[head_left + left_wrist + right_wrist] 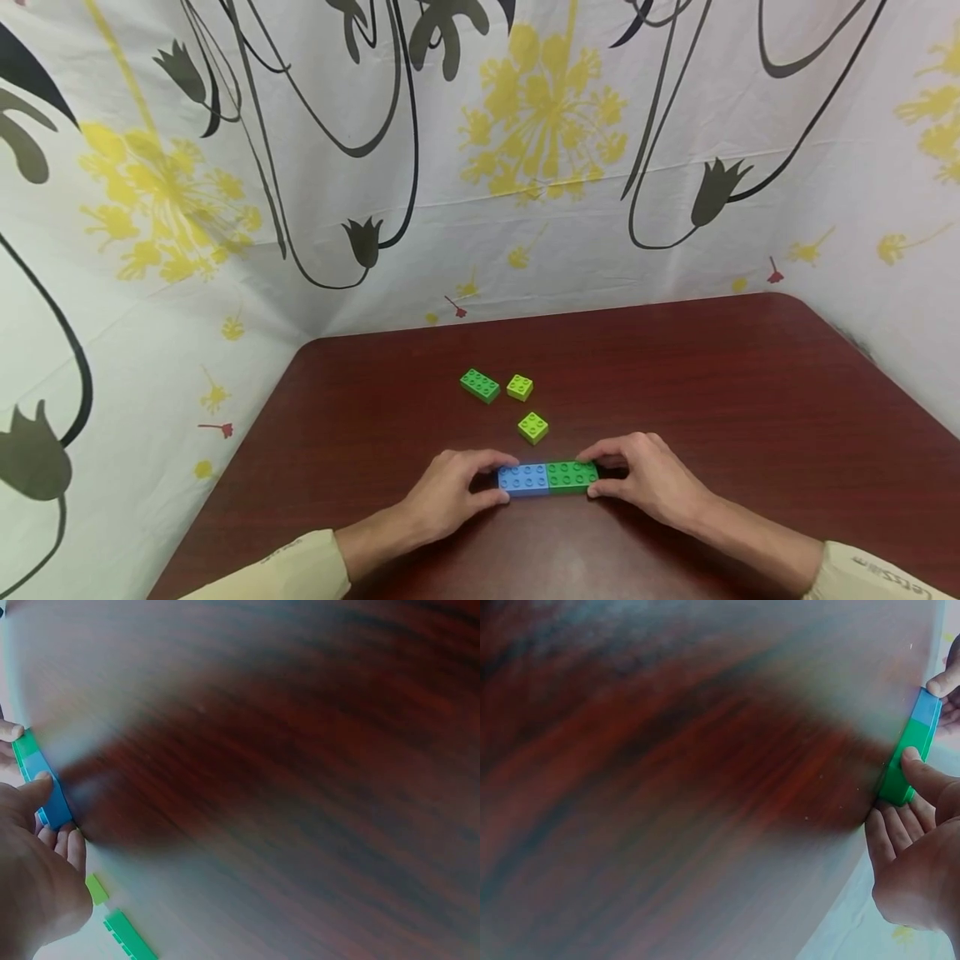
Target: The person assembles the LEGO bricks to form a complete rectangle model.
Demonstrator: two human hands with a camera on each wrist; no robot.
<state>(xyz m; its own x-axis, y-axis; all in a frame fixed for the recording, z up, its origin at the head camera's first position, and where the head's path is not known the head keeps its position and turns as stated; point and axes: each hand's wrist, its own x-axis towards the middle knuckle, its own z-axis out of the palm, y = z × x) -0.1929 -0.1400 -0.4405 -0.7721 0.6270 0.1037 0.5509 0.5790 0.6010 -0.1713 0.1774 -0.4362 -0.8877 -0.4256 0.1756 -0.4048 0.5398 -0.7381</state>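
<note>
Pinching its outer end, the left hand [448, 493] holds a blue brick [523, 479] end to end with a green brick [572, 477], pinched by the right hand [651, 477], at the reddish table [675, 375]. Both (likely light, stiff plastic) should grip best across their long sides.

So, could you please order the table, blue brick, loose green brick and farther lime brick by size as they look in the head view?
1. Table
2. Blue brick
3. Loose green brick
4. Farther lime brick
Blue is nearer the camera, so its real lead over green is unsure.
</note>
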